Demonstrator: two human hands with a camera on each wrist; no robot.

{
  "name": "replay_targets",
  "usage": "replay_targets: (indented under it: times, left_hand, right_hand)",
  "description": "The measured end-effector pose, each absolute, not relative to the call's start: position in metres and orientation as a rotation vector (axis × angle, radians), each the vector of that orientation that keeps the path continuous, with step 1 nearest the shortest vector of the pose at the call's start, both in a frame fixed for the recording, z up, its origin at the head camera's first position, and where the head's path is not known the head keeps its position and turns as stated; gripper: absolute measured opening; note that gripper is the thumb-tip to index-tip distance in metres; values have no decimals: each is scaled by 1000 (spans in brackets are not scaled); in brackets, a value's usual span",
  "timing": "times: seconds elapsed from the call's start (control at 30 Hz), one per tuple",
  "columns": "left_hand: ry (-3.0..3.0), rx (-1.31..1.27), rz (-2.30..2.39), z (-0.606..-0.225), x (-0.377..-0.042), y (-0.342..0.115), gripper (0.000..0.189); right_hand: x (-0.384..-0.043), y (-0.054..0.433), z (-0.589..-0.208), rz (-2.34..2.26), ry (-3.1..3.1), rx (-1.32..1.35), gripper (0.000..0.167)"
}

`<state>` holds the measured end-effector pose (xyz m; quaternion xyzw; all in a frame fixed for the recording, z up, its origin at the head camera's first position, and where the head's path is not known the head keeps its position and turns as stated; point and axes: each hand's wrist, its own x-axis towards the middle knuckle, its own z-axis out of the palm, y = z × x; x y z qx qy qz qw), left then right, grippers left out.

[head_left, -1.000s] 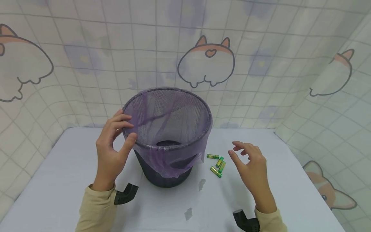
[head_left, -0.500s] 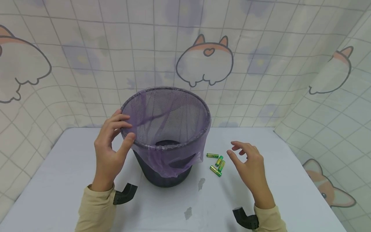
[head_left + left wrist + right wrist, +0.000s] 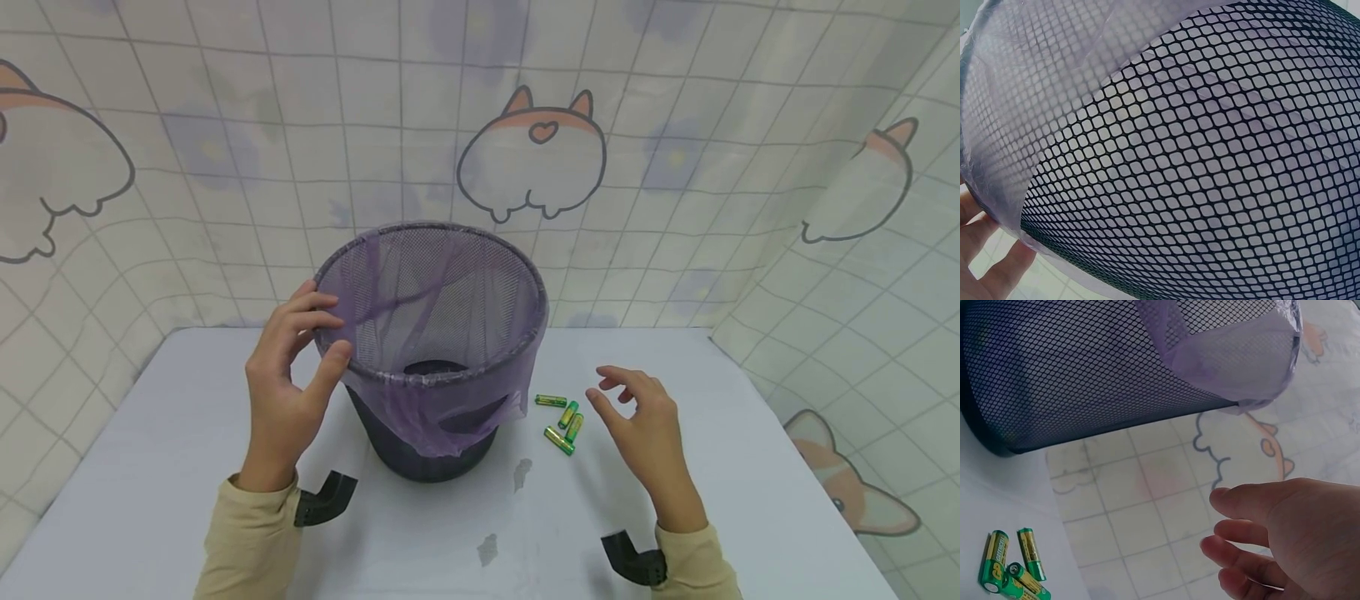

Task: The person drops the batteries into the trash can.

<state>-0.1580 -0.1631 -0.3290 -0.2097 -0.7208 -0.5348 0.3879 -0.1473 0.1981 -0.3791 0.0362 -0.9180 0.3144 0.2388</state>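
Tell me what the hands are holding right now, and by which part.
The left hand grips the mesh wastebasket at its bag-covered rim, thumb outside on the near edge. The right hand holds nothing; it hovers open beside the green batteries.

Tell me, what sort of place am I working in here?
Probably a staged tabletop booth, not a lived-in room: a white table hemmed in by a cartoon-print curtain, with only a lined mesh bin and batteries on it.

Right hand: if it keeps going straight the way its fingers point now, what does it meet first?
Probably the batteries. The right hand hovers open above the table, fingers aimed left toward them, with the lined mesh bin just beyond. Depth is unclear, so it could pass above the batteries and touch the bin instead.
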Motion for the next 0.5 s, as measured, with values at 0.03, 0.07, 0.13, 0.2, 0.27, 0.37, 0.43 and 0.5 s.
replay_targets:
  times: [0.03,0.07,0.13,0.2,0.27,0.37,0.43,0.5]
  left_hand:
    - [-1835,-531,-1359,-329,-158,-163,20]
    - [-1835,-530,-1358,-329,-158,-163,20]
    - [-1835,-527,-1358,-329,-158,-163,20]
    - [-1835,-526,-1355,-329,-158,-163,20]
    - [-1836,-527,-1354,-329,-158,-163,19]
    - [-1838,-526,-1353,-329,-158,-163,19]
    - [-1840,-523,-1355,-328,-158,-163,19]
    - [-1841,-521,-1357,-329,-158,-163,19]
  right_hand:
    - [-148,198,-380,860,-2517,99,30]
    - [-149,199,-381,860,-2521,99,30]
    - [-150,199,-383,860,-2527,100,30]
    - [-151,200,-385,856,-2537,97,30]
    - [-152,200,-387,856,-2544,94,30]
    - [-153,200,-389,851,-2558,92,31]
    - [-154,201,-390,851,-2563,91,31]
    - [-154,201,-391,852,-2567,91,31]
